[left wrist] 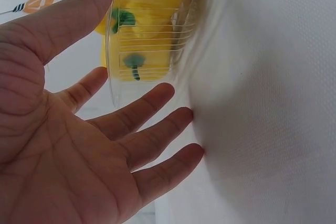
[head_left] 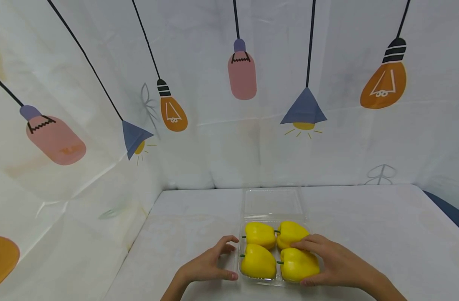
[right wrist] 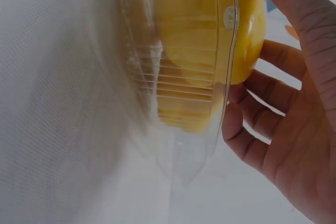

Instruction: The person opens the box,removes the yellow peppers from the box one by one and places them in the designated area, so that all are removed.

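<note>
Several yellow bell peppers with green stems sit in a clear plastic clamshell container (head_left: 263, 281) on the table. My right hand (head_left: 336, 264) grips the front right bell pepper (head_left: 297, 265), thumb at its near side and fingers over its far side. In the right wrist view, that bell pepper (right wrist: 249, 35) bulges above the container's rim, between thumb and fingers. Left of the container, my left hand (head_left: 208, 263) has its fingers spread and holds nothing. The left wrist view shows its thumb (left wrist: 79, 14) beside the container's rim (left wrist: 111, 72), with the other fingertips low by the table.
The container's clear lid (head_left: 273, 202) lies folded back behind the peppers. A white-covered table (head_left: 349, 209) extends around it. White cloth walls (head_left: 206, 159) printed with lamps and bulbs rise behind the table and at its left.
</note>
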The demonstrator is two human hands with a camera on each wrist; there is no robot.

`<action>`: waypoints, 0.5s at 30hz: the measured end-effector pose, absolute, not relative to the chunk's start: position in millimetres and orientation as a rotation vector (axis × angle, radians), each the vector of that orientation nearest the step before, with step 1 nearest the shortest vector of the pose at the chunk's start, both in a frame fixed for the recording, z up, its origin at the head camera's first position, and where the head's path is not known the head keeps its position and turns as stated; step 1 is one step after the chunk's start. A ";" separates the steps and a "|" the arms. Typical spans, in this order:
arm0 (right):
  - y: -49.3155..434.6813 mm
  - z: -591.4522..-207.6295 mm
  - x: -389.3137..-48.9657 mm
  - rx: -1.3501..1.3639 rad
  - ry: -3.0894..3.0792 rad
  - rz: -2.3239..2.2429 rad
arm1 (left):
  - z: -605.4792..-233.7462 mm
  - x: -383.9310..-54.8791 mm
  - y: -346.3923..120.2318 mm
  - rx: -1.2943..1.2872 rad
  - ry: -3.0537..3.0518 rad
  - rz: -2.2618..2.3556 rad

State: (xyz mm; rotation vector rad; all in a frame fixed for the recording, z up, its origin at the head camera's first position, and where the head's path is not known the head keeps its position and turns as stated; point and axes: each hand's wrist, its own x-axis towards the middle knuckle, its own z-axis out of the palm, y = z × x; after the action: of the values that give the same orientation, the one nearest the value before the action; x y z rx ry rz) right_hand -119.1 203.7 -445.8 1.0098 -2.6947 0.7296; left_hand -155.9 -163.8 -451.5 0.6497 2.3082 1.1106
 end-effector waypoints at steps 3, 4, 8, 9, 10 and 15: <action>203.4 -445.6 -119.1 1.017 -2.686 0.737 | -452.2 -156.1 -164.0 0.654 2.307 1.112; 203.4 -445.5 -119.4 1.020 -2.683 0.741 | -452.4 -156.2 -164.0 0.654 2.308 1.111; 204.1 -445.0 -120.8 1.025 -2.683 0.787 | -453.1 -156.3 -164.1 0.661 2.313 1.105; 204.4 -444.9 -121.4 1.027 -2.681 0.809 | -453.1 -156.3 -164.1 0.662 2.312 1.104; 204.7 -444.8 -121.9 1.030 -2.677 0.832 | -453.2 -156.4 -164.2 0.663 2.312 1.103; 206.5 -445.2 -124.2 1.048 -2.630 0.941 | -453.6 -156.5 -164.4 0.662 2.315 1.097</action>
State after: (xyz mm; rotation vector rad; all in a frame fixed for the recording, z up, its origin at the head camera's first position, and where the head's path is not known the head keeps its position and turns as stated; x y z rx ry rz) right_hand -124.2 206.5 -445.2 1.0477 -2.6299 0.9415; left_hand -156.5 -164.4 -453.6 0.6619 2.3154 1.0966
